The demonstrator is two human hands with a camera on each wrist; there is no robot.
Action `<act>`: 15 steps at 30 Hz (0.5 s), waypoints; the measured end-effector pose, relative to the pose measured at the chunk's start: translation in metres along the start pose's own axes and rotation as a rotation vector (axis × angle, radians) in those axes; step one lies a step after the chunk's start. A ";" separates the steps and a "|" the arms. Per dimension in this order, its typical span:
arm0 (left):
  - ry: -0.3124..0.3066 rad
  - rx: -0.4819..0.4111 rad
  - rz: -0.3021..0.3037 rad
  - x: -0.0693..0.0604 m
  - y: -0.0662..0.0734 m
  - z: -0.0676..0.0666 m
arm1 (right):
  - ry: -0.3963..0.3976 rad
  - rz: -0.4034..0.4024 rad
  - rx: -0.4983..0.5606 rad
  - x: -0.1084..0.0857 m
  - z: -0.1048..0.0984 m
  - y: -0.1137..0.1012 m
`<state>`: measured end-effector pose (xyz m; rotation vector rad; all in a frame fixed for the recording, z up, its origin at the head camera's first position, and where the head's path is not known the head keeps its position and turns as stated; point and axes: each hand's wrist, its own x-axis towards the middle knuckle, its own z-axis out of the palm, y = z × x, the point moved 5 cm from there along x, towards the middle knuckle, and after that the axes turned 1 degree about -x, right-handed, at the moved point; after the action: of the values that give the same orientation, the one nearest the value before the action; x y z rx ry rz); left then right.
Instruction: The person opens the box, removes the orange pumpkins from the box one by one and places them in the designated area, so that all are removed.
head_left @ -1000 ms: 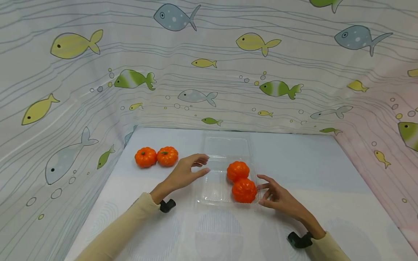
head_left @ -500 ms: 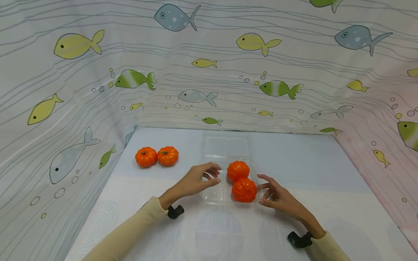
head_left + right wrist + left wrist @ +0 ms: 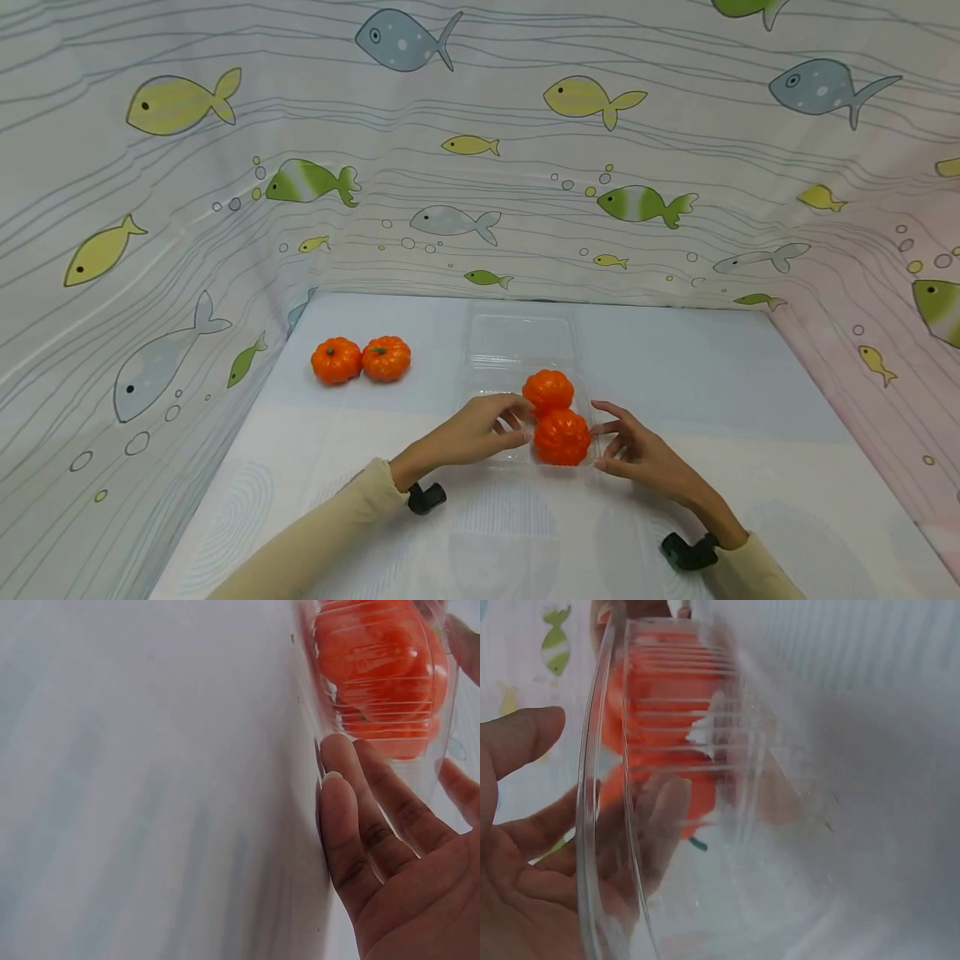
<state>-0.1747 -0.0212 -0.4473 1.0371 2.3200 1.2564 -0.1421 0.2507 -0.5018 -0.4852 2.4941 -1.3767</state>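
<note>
Two small orange pumpkins (image 3: 562,437) sit against each other in the right part of a clear plastic clamshell box (image 3: 480,379), its lid folded back. My left hand (image 3: 483,429) reaches in over the box's left side, fingers loosely bent and thumb apart, close to the pumpkins; contact cannot be made out. In the left wrist view its fingers (image 3: 660,825) show through the transparent wall. Outside the right wall, my right hand (image 3: 637,450) rests with relaxed fingers; in the right wrist view its fingertips (image 3: 337,799) lie beside that wall.
Two more orange pumpkins (image 3: 386,359) stand side by side at the table's back left. The clear lid (image 3: 521,335) lies flat behind the box. A fish-patterned curtain (image 3: 465,183) encloses the table (image 3: 697,367) at the back and sides.
My left hand has moved right and slightly toward me, from the box's left edge to beside the pumpkins in it. The right hand and the pumpkins have stayed in place.
</note>
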 end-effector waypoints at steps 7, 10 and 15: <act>-0.048 0.016 -0.052 0.011 0.004 0.011 | 0.001 -0.003 0.011 0.001 0.000 0.001; -0.075 0.041 -0.042 0.016 0.006 0.015 | 0.001 -0.008 0.012 0.001 0.000 0.002; -0.122 0.068 -0.045 0.024 0.006 0.021 | 0.000 -0.013 0.011 0.001 0.000 0.003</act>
<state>-0.1766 0.0106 -0.4528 1.0466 2.2942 1.0734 -0.1439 0.2518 -0.5045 -0.5004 2.4862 -1.3941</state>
